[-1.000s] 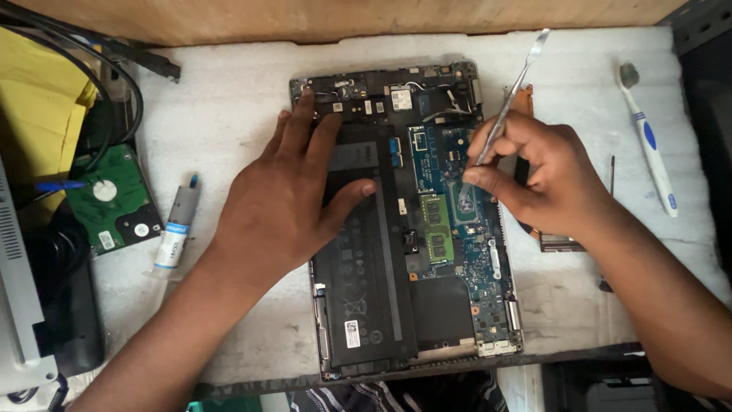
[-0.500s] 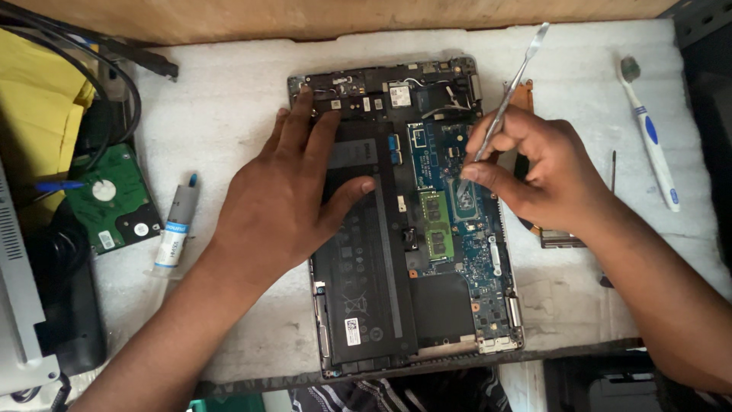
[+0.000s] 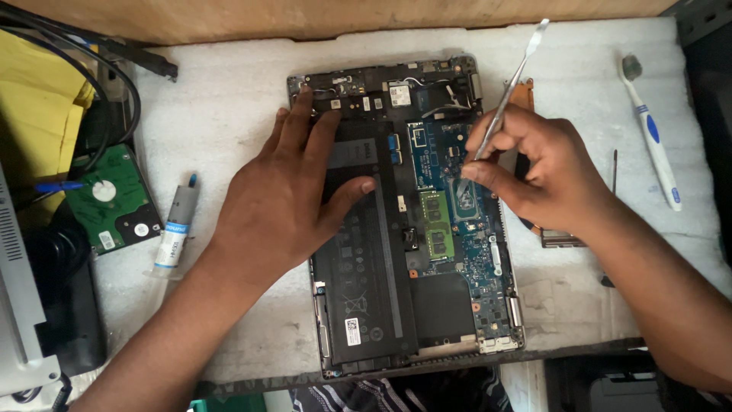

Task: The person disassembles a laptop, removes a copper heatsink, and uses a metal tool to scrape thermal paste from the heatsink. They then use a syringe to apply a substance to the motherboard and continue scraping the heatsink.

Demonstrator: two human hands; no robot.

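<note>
An opened laptop base (image 3: 404,221) lies on a white foam mat, with its black battery (image 3: 366,290) on the left and a blue circuit board (image 3: 473,252) on the right. My left hand (image 3: 293,191) rests flat on the battery, fingers spread towards the top edge. My right hand (image 3: 537,172) pinches a thin metal spudger (image 3: 507,91) like a pen. The spudger's lower tip touches the chip area of the board by my fingertips, and its flat end points up and right.
A toothbrush (image 3: 652,133) lies at the right on the foam mat (image 3: 221,114). A grey paste syringe (image 3: 177,229) and a bare green hard drive (image 3: 110,198) sit at the left, beside black cables (image 3: 114,84) and yellow cloth (image 3: 38,99). A heatsink part (image 3: 560,236) lies under my right hand.
My right hand and the spudger have shifted only slightly over the board. My left hand stays flat on the battery.
</note>
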